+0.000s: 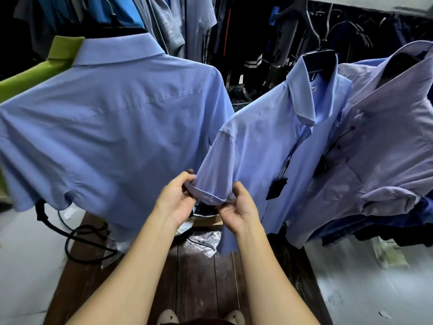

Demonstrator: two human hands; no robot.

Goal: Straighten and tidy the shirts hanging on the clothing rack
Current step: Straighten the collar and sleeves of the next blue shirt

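Dark racks of clothes (pixel 281 31) crowd behind; the light-blue shirt (pixel 269 141) hangs between a blue shirt (pixel 112 113) and a lilac shirt (pixel 379 137). Your left hand (pixel 177 199) pinches its turned-up sleeve cuff (pixel 208 192); your right hand (pixel 240 211) seems to pinch it too. The cloth looks thin, limp: hold the hem edge, pull lightly.

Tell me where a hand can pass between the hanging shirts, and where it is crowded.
Open gap: between the left blue shirt and the middle blue shirt, at shoulder height. Lower down, the left hand and right hand fill it, pinching the sleeve. Crowded: the middle blue shirt overlaps the lilac shirt.
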